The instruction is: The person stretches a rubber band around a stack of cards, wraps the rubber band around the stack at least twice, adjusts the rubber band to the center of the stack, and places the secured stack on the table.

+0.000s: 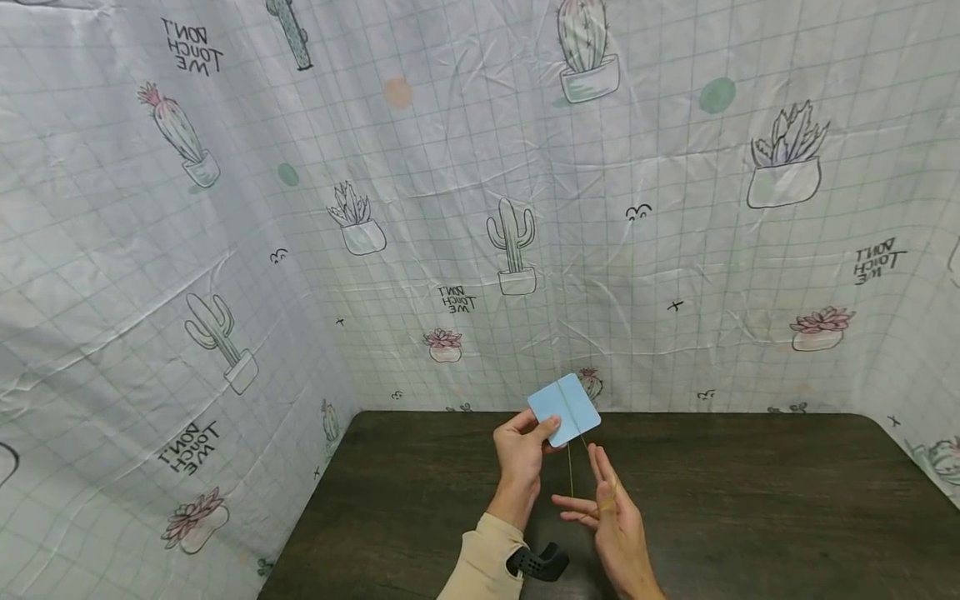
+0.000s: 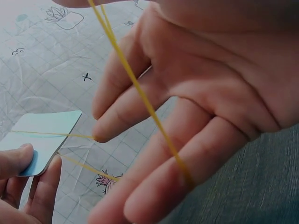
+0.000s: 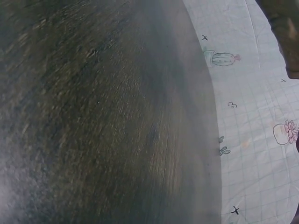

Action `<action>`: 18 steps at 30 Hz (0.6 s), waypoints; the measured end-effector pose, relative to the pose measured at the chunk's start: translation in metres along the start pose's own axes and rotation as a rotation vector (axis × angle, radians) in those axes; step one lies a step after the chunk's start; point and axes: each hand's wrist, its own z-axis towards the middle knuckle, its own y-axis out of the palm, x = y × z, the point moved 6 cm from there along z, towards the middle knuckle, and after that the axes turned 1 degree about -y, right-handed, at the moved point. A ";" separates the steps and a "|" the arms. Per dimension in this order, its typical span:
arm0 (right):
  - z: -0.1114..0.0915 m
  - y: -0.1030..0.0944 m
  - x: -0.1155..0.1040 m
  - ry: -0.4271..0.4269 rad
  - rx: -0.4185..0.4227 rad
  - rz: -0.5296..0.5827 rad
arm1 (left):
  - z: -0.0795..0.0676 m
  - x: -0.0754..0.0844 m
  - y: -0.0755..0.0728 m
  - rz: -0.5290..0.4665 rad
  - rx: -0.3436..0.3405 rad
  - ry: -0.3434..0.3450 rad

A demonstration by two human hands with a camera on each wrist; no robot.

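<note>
My left hand (image 1: 519,457) grips a light blue card (image 1: 576,402) with rounded corners, thumb on its face and fingers behind. Whether it is one card or a thin stack, I cannot tell. A thin yellow rubber band (image 2: 135,79) crosses the card's face and stretches to the fingers of my right hand (image 1: 619,523). Those fingers are spread and mostly straight, with the band looped across them. In the left wrist view the right palm faces the camera, and strands run from its fingertips to the card. The right wrist view shows neither the card nor the band.
Below the hands lies a dark wooden table (image 1: 750,500). White cloth (image 1: 645,275) printed with cacti and a grid hangs behind it and along both sides. A black strap (image 1: 538,562) is at the left wrist, over a beige sleeve (image 1: 480,562).
</note>
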 end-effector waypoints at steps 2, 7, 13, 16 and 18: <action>0.000 -0.001 0.000 0.015 0.001 0.011 | 0.000 0.000 0.000 0.000 -0.006 0.003; 0.002 -0.004 0.002 0.064 0.006 0.060 | 0.000 0.001 -0.001 0.017 -0.025 0.010; 0.007 -0.009 0.005 0.128 -0.031 0.234 | -0.002 0.002 -0.004 0.062 -0.068 0.018; 0.009 -0.012 0.004 0.130 -0.089 0.342 | -0.002 0.001 -0.006 0.083 -0.093 0.014; 0.011 -0.015 0.003 0.130 -0.144 0.395 | -0.002 0.000 -0.006 0.093 -0.115 0.008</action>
